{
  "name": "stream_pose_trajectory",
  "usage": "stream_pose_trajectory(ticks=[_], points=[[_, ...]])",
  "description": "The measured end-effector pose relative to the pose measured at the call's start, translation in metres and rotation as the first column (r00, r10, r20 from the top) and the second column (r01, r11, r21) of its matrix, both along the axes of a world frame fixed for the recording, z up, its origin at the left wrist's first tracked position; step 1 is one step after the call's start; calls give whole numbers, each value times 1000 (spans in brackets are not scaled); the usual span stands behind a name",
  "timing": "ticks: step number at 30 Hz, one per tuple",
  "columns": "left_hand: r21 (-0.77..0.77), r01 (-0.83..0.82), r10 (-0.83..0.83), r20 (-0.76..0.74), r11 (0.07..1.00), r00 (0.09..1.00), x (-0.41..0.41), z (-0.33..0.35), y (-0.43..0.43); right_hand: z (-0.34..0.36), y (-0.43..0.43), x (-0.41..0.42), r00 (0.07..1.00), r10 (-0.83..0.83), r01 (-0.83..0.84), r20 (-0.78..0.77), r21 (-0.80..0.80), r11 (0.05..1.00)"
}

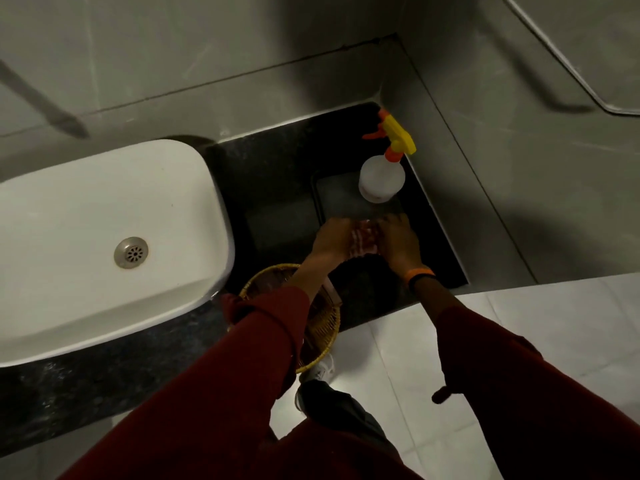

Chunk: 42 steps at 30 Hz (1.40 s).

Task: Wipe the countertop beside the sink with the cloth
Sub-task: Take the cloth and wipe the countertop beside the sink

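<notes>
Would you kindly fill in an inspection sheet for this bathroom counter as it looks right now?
Surface: dark speckled countertop to the right of the white sink, dimly lit; a flat dark tray lies on it.
Job's things: pinkish cloth bunched between both hands, near the tray's front edge.
Clutter: spray bottle upright on the tray, by the corner; wicker basket at the counter's front edge, contents unclear.
Grippers: left hand and right hand both on the cloth; orange wristband on the right wrist.
Cables: nothing seen.
Surroundings: grey tiled walls, pale floor tiles.
</notes>
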<state>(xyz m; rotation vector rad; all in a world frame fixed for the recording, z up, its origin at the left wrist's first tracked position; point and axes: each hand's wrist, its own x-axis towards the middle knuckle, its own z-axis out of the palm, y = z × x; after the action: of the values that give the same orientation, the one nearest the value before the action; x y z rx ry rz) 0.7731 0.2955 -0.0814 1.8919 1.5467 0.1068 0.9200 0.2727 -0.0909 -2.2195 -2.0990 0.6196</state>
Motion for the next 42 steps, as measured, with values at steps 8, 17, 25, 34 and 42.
stream_pose_trajectory(ticks=[8,17,25,34,42], points=[[30,-80,77,85,996,993,-53,54,8,49,1,-29,932,-83,177,-354,243,954],[119,-127,113,113,985,987,-223,116,-75,97,-66,-175,883,150,-50,-444,230,972],[3,-281,277,162,960,947,-460,115,-204,92,-168,-396,849,330,-243,-413,249,938],[-125,-318,337,187,940,923,-644,32,-286,42,-251,-586,888,358,-315,-287,185,931],[166,-405,393,101,899,914,-693,-20,-318,11,-294,-628,989,-55,86,-141,227,970]])
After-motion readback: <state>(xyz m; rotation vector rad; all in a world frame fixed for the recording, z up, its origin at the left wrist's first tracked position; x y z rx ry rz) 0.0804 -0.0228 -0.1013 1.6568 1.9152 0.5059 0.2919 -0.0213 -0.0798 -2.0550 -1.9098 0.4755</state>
